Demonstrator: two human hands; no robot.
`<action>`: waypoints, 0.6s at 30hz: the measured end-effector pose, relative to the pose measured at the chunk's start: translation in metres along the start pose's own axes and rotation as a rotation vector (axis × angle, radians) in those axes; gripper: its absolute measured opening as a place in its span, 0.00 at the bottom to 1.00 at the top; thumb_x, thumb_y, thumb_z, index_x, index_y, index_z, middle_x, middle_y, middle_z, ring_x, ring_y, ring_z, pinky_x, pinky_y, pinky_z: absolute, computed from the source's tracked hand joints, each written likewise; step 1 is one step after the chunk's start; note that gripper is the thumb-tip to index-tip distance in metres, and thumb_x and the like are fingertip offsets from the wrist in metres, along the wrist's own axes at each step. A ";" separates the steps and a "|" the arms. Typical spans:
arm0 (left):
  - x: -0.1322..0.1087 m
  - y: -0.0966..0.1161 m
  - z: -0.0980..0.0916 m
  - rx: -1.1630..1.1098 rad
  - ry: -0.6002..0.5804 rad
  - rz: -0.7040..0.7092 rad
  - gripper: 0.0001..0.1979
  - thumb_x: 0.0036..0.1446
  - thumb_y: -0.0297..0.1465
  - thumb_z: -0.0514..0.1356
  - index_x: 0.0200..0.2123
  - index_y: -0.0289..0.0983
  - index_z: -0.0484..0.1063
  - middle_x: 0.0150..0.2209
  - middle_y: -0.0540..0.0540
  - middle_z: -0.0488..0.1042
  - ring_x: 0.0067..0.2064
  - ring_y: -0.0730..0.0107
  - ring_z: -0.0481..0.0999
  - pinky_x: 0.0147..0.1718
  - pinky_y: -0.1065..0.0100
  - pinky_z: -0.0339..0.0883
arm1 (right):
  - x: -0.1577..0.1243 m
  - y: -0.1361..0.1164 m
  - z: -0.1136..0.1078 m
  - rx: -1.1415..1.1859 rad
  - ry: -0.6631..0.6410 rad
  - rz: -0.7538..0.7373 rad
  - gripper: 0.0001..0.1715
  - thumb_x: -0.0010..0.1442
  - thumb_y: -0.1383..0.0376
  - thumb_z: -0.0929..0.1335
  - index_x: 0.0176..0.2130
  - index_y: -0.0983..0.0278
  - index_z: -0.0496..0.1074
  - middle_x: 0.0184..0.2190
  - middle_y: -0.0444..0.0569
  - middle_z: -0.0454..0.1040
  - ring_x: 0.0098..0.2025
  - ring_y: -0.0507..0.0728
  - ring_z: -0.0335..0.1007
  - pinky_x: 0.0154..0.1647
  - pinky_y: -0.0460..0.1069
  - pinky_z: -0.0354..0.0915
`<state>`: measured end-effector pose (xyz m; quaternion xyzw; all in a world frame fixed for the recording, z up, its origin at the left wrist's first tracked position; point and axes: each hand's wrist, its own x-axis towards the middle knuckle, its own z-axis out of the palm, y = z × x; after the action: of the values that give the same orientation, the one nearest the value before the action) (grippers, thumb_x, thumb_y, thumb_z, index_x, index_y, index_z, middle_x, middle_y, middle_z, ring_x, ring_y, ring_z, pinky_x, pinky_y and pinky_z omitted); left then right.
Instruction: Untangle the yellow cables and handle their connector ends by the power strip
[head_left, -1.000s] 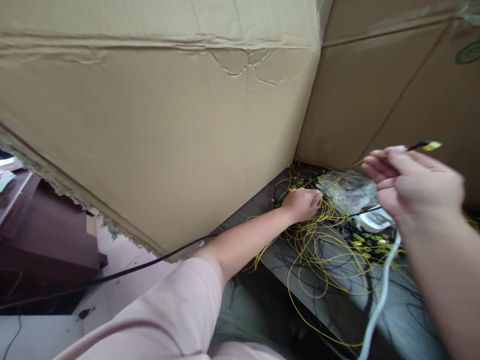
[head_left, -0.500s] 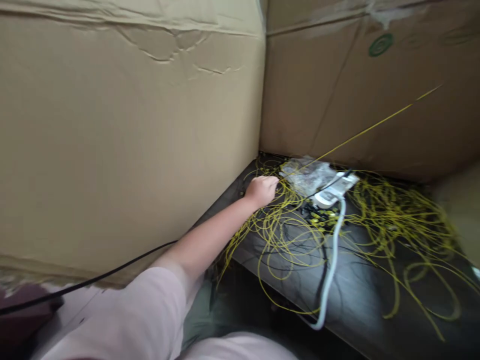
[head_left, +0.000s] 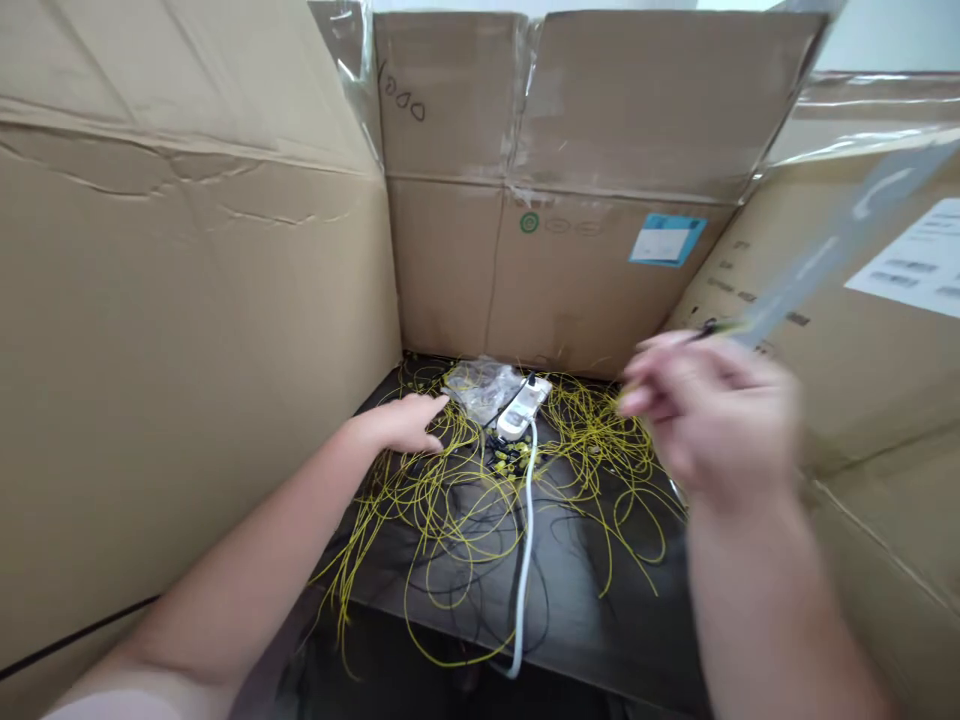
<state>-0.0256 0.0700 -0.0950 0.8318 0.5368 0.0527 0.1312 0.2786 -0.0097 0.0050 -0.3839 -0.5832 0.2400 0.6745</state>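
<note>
My left hand (head_left: 411, 422) is open at the left of the table, thumb and fingers apart, over a loose tangle of yellow wires (head_left: 442, 500). Raised at the right, my right hand (head_left: 712, 415) is closed and smeared by motion. A small dark and yellow wire end (head_left: 711, 328) sticks out of its top; the rest of what it holds is blurred. Between the hands lie a white power strip (head_left: 521, 410) and a crumpled clear plastic bag (head_left: 480, 388). Small black and yellow connectors (head_left: 508, 457) are heaped just below the strip.
Cardboard walls (head_left: 457, 270) enclose the dark tabletop (head_left: 585, 640) at left, back and right. More yellow wires (head_left: 600, 430) spread over its right side. A thick white cord (head_left: 525, 570) runs from the power strip over the front edge. A black cable (head_left: 82, 635) crosses at lower left.
My left hand has gone from closed to open. The yellow wire stretched from it toward the upper right is no longer seen taut. My right hand has come into view, and the camera has turned right.
</note>
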 end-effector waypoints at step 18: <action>0.011 0.108 0.085 -1.139 0.384 0.195 0.12 0.52 0.33 0.56 0.23 0.32 0.72 0.25 0.48 0.69 0.30 0.73 0.67 0.31 0.72 0.60 | -0.097 0.128 0.055 -0.126 -0.375 0.431 0.15 0.52 0.58 0.64 0.23 0.67 0.71 0.16 0.45 0.68 0.17 0.50 0.64 0.18 0.45 0.61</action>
<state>0.0933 0.0237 -0.1479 0.6518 0.3598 0.4923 0.4510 0.2217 0.0047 -0.1542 -0.4891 -0.6164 0.4078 0.4631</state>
